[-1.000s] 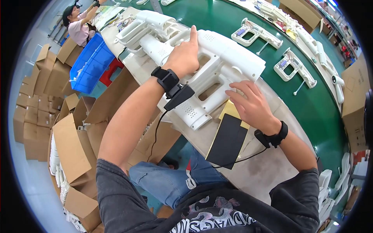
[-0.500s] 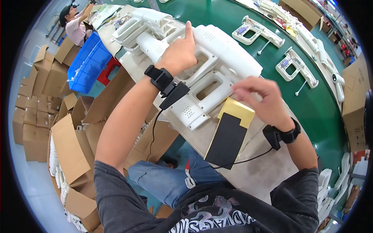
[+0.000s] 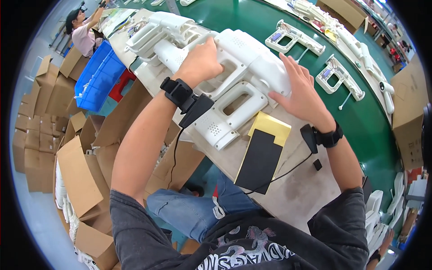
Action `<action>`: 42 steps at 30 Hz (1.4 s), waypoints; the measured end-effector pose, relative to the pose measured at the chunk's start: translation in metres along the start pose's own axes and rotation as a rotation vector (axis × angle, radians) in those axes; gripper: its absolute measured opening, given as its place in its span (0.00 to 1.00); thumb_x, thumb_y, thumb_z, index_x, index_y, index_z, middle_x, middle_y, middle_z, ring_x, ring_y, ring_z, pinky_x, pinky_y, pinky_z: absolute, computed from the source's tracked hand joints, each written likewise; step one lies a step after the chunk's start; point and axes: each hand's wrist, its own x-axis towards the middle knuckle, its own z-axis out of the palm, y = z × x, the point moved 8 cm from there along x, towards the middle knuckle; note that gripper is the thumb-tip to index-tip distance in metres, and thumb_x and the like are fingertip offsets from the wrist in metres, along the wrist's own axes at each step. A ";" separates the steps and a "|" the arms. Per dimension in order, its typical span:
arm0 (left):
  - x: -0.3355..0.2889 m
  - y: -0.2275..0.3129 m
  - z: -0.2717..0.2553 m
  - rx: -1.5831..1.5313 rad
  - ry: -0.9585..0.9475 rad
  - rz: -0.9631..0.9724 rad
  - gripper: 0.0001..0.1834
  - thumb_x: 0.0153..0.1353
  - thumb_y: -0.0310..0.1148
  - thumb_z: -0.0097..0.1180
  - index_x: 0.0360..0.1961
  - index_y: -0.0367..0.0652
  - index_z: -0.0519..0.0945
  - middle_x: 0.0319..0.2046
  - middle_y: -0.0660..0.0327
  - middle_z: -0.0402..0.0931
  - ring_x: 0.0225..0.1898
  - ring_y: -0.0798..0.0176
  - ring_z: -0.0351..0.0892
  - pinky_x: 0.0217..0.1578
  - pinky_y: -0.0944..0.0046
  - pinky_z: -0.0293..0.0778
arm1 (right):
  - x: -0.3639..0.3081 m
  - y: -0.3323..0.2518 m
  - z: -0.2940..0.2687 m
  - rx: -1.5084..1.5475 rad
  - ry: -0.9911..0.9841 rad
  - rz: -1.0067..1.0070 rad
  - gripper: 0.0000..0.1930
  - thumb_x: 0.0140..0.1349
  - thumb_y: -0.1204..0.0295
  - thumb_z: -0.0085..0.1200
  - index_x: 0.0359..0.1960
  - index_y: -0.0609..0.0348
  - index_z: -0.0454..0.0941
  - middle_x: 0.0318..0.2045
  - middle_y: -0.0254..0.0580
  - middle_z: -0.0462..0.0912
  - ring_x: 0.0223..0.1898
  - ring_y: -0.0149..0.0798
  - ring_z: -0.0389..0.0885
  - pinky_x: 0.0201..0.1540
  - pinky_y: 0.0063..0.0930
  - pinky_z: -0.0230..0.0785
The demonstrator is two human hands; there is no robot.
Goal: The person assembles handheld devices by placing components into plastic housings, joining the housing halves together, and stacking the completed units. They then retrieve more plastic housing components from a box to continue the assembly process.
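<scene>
And here's the left hand (image 3: 200,63), fingers bent down over a big white plastic housing (image 3: 254,51) with a rounded barrel and a looped grip. The thumb sits at the grip's opening; the undersides are hidden, so I can't tell how tightly those fingers close.

Over on its right, the right hand (image 3: 303,96) is wide open, fingers long and nearly straight, thumb spread toward the housing, nothing gripped. It's right at the housing's far-right end, though whether the palm presses on it I can't tell. So the housing lies between the two sets of fingers!

Left of the left fingers, more white plastic shells (image 3: 168,24) crowd together. Beyond the right fingertips, an open white frame with a looped handle (image 3: 294,38) lies on the glossy green surface (image 3: 360,130); a matching white frame (image 3: 339,78) lies to their right.

Nearer the body than the right thumb, there's a yellow sheet (image 3: 281,128) with a black rectangular pad (image 3: 256,162) on it. A small black block (image 3: 317,164) lies close by the right wrist.

Writing? Bold white lettering (image 3: 265,254) crosses the dark shirt (image 3: 193,252), well below both hands' fingers.
</scene>
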 end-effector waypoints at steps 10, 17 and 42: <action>0.019 -0.013 0.010 0.005 -0.049 0.075 0.37 0.47 0.36 0.66 0.53 0.23 0.67 0.44 0.33 0.80 0.50 0.35 0.80 0.54 0.50 0.76 | 0.013 0.023 -0.005 0.348 0.023 0.083 0.36 0.58 0.58 0.66 0.66 0.59 0.68 0.45 0.46 0.83 0.34 0.36 0.79 0.40 0.30 0.75; 0.025 -0.022 0.008 0.048 0.123 0.241 0.54 0.51 0.45 0.72 0.69 0.26 0.54 0.49 0.33 0.78 0.53 0.35 0.78 0.54 0.51 0.74 | 0.020 0.006 -0.016 0.363 -0.025 0.103 0.34 0.57 0.56 0.65 0.60 0.67 0.72 0.49 0.56 0.80 0.47 0.49 0.81 0.51 0.39 0.73; 0.003 0.013 0.009 0.301 0.105 0.064 0.52 0.61 0.46 0.60 0.74 0.29 0.45 0.40 0.38 0.82 0.45 0.39 0.83 0.47 0.46 0.78 | 0.010 0.014 0.008 0.115 0.059 0.066 0.45 0.55 0.46 0.67 0.65 0.68 0.67 0.56 0.63 0.77 0.57 0.55 0.78 0.59 0.40 0.70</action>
